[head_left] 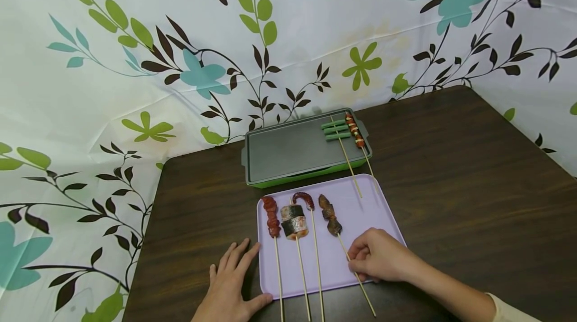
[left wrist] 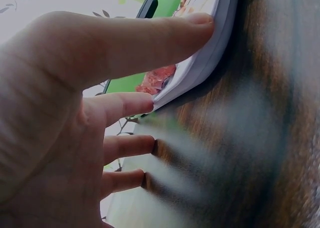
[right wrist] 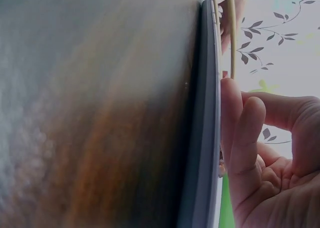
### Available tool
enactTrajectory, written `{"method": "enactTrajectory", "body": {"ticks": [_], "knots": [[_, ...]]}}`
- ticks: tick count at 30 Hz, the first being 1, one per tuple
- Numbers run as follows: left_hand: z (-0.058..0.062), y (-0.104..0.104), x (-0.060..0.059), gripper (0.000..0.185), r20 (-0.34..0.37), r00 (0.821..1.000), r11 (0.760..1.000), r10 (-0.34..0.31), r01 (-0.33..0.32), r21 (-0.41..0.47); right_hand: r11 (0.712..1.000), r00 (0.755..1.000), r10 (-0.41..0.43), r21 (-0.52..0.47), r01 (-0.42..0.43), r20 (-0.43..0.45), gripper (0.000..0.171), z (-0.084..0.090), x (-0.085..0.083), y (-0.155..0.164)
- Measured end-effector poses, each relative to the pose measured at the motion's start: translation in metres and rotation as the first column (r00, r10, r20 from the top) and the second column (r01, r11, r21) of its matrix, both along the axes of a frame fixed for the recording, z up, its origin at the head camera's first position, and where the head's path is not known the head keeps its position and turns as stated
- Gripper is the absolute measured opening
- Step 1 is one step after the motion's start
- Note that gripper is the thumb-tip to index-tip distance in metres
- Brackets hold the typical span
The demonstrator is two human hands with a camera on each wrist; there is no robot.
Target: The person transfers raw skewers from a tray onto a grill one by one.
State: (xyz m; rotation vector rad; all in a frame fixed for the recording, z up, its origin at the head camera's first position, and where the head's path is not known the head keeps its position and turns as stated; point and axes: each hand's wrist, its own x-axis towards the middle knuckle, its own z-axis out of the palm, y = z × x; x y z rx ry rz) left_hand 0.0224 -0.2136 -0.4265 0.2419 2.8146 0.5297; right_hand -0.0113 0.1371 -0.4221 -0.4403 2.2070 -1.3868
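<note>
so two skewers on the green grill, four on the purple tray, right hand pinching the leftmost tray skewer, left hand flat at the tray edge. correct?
Not quite: the head view shows the right hand pinching the rightmost skewer on the purple tray, not the leftmost. The rest holds: two skewers on the green grill, four on the tray, left hand flat at its edge.

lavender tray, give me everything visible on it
The lavender tray is a flat rectangle with rounded corners and a low raised rim, plastic by its look. It lies flat on the dark wooden table, just in front of the green-edged griddle. Four food skewers lie on it, sticks overhanging its near edge; two more skewer sticks reach it from the griddle. The left hand rests flat on the table with fingertips against its left rim; the right hand rests on its right part, pinching the rightmost skewer.
</note>
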Motion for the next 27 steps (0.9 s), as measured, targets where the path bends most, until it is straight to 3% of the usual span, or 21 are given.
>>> {"method": "enactTrajectory", "body": {"ticks": [6,16,27], "knots": [[0.001,0.0,0.0,0.099,0.005,1.0,1.0,-0.015,0.015,0.01,1.0,1.0,0.001,-0.019,0.0,0.017,0.007,0.005,0.003,0.001],[-0.001,-0.001,0.002,0.101,0.03,1.0,1.0,0.006,-0.006,0.014,0.999,0.999,0.021,-0.045,-0.023,-0.041,0.006,0.018,0.006,0.001],[0.001,0.001,0.0,0.101,0.035,0.999,1.0,0.017,-0.017,-0.002,0.997,0.996,0.037,-0.07,-0.042,-0.08,0.002,0.044,-0.013,-0.003]]}}
